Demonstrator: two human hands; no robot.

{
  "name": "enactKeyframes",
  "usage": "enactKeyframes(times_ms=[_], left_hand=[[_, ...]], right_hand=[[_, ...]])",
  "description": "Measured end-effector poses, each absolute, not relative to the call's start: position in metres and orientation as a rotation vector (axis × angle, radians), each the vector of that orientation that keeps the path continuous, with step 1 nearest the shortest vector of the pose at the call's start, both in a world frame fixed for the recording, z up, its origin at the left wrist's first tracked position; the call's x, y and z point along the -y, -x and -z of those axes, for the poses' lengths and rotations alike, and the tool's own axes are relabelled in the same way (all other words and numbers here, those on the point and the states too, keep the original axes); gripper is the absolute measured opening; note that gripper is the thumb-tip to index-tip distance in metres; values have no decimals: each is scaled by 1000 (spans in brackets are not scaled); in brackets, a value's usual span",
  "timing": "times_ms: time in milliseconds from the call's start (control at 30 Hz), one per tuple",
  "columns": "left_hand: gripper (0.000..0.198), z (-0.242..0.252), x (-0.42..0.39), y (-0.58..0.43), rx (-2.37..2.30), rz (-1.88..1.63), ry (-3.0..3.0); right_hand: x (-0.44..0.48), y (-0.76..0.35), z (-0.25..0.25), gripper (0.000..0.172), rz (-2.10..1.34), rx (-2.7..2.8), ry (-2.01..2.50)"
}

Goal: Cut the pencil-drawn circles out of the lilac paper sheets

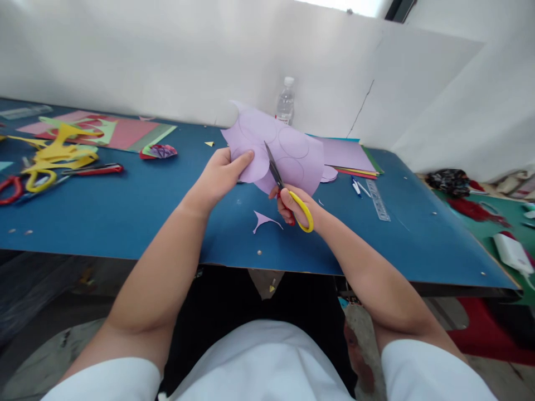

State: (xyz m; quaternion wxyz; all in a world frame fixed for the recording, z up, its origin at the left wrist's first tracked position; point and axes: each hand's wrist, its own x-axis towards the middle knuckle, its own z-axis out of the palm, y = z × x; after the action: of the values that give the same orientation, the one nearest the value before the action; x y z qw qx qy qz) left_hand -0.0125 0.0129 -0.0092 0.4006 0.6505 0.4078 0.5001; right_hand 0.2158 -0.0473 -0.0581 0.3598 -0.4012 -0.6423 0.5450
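Observation:
A purple paper sheet (288,142) with drawn circles is held up above the blue table (167,206). My left hand (223,172) pinches its lower left part, thumb on top. My right hand (295,206) is closed around scissors (301,210) with yellow and red handles. Their dark blades point up and to the left, at the cut edge beside a rounded part of the paper. Below the sheet, a thin curved purple scrap (265,219) lies on the table.
At the left lie yellow paper cutouts (64,147), red-handled scissors (10,189) and coloured sheets (129,133). A plastic bottle (286,103) stands by the wall. Stacked paper (346,154), pens (356,187) and a clear ruler (378,200) are on the right.

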Motion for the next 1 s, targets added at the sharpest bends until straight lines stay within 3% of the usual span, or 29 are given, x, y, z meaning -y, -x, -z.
enactKeyframes(times_ms=[333,633,1000], left_hand=[[29,10,-14,14,-1060,-1265,-1680],[26,9,-13,14,-1078,-1255,-1652],[26,15,-18,9,-946,-1320,-1442]], right_hand=[[50,-215,53,82,-1360,1675,1101],[49,-217,53,74,-1301,1704,1162],[46,-215,60,76,-1208,1700,1143]])
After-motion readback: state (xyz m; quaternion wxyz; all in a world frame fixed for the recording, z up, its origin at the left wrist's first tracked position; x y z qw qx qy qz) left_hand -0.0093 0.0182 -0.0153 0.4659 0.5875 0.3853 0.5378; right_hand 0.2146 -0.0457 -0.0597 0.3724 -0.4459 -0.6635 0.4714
